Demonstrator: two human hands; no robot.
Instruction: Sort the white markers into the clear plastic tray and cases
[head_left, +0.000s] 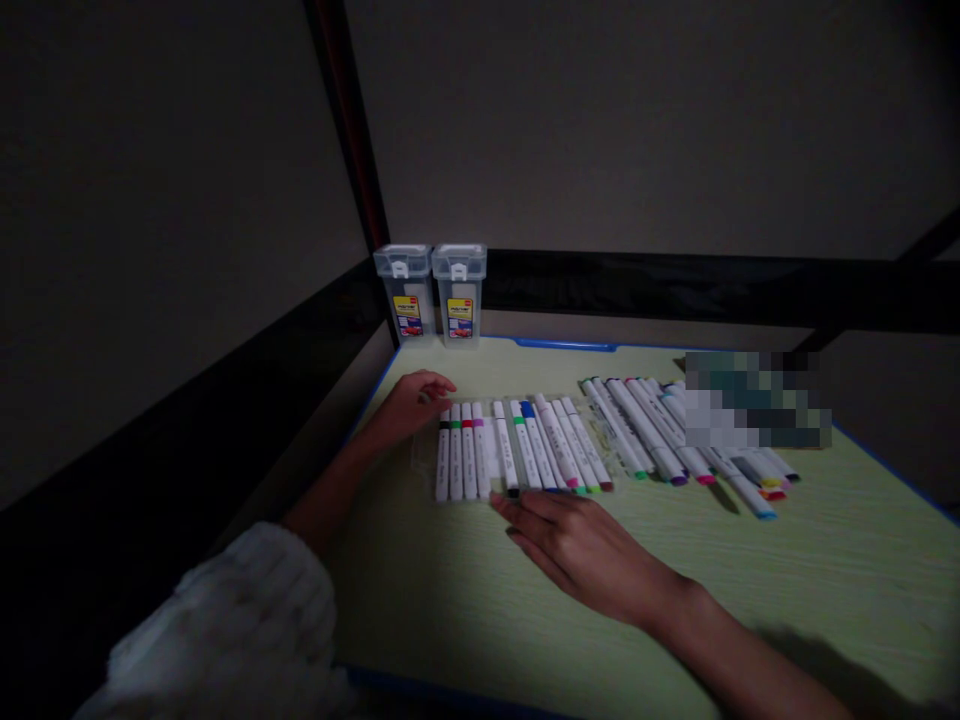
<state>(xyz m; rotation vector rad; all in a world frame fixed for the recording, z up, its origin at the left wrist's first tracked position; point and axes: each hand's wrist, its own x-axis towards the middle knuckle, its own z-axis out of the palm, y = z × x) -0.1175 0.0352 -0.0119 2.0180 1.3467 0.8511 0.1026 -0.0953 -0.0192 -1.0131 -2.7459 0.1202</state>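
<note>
A clear plastic case (pixel 422 460) lies on the table with white markers in it. On its left side, markers with black, green, red and purple bands (pixel 469 460) lie side by side; more markers (pixel 555 445) lie on its right side. My left hand (pixel 409 408) is at the case's upper left corner, fingers loosely bent and apart, beside the black-banded marker. At the lower edge, my right hand (pixel 581 540) rests with its fingers stretched out, the tips by the marker ends. Whether they touch a marker, I cannot tell.
Two lidded clear boxes (pixel 459 300) with yellow labels stand at the back left. Right of the case lies a loose pile of white markers (pixel 660 430) with coloured ends, near a pixelated patch. The table (pixel 465 610) has a blue edge, and walls rise behind and left.
</note>
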